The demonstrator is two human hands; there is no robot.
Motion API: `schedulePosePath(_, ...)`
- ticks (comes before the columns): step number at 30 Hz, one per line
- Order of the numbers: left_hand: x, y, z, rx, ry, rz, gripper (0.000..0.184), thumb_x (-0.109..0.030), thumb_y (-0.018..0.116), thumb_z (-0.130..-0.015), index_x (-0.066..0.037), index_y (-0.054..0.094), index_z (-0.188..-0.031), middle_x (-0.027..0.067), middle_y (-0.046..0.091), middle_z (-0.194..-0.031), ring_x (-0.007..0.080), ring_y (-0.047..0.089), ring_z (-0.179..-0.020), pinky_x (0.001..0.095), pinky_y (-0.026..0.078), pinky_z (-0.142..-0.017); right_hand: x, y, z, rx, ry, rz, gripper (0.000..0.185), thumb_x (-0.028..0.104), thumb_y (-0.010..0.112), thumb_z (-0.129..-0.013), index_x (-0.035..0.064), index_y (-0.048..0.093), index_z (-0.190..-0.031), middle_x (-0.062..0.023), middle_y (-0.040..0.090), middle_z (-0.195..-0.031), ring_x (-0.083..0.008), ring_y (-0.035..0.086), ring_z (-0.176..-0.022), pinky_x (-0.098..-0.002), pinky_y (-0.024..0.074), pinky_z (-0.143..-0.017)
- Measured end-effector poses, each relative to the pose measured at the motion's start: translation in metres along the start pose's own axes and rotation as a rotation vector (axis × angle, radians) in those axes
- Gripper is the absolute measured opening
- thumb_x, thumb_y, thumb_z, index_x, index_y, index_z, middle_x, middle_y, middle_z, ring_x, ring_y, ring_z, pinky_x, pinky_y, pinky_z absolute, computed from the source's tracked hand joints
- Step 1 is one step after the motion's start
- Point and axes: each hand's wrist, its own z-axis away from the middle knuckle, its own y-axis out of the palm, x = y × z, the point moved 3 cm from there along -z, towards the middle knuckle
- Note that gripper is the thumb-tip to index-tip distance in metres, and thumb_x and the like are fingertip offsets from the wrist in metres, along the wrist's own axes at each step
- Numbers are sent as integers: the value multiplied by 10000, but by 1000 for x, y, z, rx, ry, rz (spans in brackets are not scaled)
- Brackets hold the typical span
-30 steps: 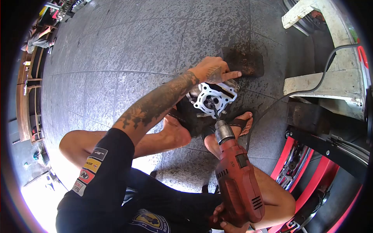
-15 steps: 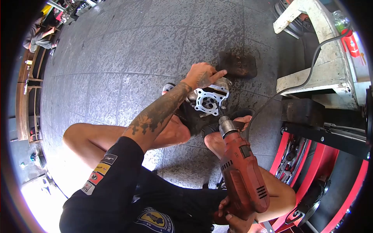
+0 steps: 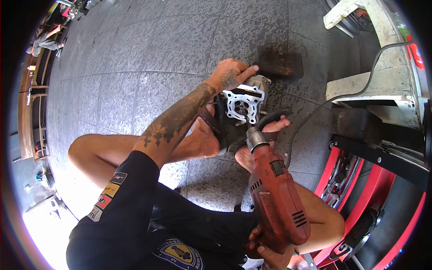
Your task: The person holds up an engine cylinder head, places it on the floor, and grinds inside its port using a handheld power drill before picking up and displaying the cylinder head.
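your right hand [image 3: 275, 258] grips the drill [image 3: 279, 198], bit [image 3: 247, 120] at cylinder head [image 3: 243, 98]; your left hand [image 3: 233, 74] at its far edge, can't tell hold.

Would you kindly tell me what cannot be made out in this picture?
All in the head view:
- Left hand: most fingers hidden behind its own back.
- Right hand: partly covered by the drill, so any trigger press is hidden.
- Drill bit: too small to tell whether it touches the metal casting.
- Power cord: far end cut off at right edge.
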Motion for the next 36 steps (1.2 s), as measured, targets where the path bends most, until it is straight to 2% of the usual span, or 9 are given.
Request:
schedulePosePath(9, 1, -2, 5, -26, 196, -195, 436, -348, 438, -990, -20, 663, -809, 132, 648, -848, 307, 606, -823, 409, 478, -743, 25, 20, -8, -104, 111, -38, 516, 200, 726, -807, -18, 510, -1222, -104, 623, -1035, -159, 610, -848, -289, 509, -732)
schedulePosePath(11, -15, -26, 15, -497, 267, -211, 296, -254, 473, -983, -30, 658, -929, 139, 632, -880, 290, 605, -808, 394, 477, -740, 25, 19, -5, -138, 51, -79, 505, 192, 721, -805, -21, 514, -1213, -104, 621, -1025, -139, 605, -835, -284, 507, -720)
schedulePosePath(14, -75, -53, 85, -718, -478, 412, 227, -227, 517, -953, -31, 622, -998, 131, 621, -928, 265, 597, -858, 361, 466, -776, 15, 18, -5, -99, 162, -84, 578, 200, 710, -795, -9, 477, -1281, -143, 628, -1081, -213, 640, -887, -323, 520, -748)
schedulePosePath(16, -127, -47, 139, -616, -493, 509, 246, -197, 542, -913, -10, 591, -1064, 160, 586, -1032, 297, 566, -956, 388, 436, -851, 21, 26, -16, -180, -17, -278, 785, 114, 755, -715, -84, 316, -1335, -261, 552, -1048, -260, 632, -848, -333, 553, -621)
schedulePosePath(19, -198, -40, 184, -251, -202, 476, 358, -151, 578, -852, 22, 545, -1163, 203, 534, -1188, 344, 520, -1104, 428, 391, -965, 37, 43, -32, -321, -70, -248, 783, 82, 746, -658, -92, 340, -1304, -201, 585, -903, -239, 631, -722, -307, 536, -575)
schedulePosePath(24, -214, -33, 156, -18, 242, 494, 591, -510, 360, -906, -3, 625, -1054, 156, 607, -1058, 342, 548, -1074, 496, 348, -990, 29, 37, -45, -166, -164, -195, 686, 84, 702, -661, -64, 387, -1252, -159, 594, -947, -200, 622, -774, -284, 517, -658)
schedulePosePath(27, -217, -37, 155, -2, 263, 572, 427, -423, 566, -786, -25, 617, -933, 143, 595, -922, 330, 553, -977, 469, 358, -957, 30, 46, -42, -192, -166, -141, 625, 109, 673, -652, -58, 422, -1199, -143, 601, -899, -186, 616, -741, -271, 505, -647)
schedulePosePath(34, -223, -44, 158, -17, 297, 575, 545, -526, 431, -811, -21, 618, -895, 134, 618, -945, 327, 584, -942, 451, 376, -896, 24, 44, -35, -276, -249, -37, 595, 132, 652, -611, -76, 458, -1133, -140, 607, -756, -182, 608, -591, -265, 502, -548)
schedulePosePath(36, -214, -42, 158, -100, 298, 588, 436, -456, 569, -752, -36, 608, -863, 126, 577, -864, 318, 554, -879, 444, 365, -907, 29, 47, -40, -240, -211, -63, 652, 80, 656, -630, -62, 401, -1212, -134, 588, -881, -181, 609, -724, -278, 505, -665)
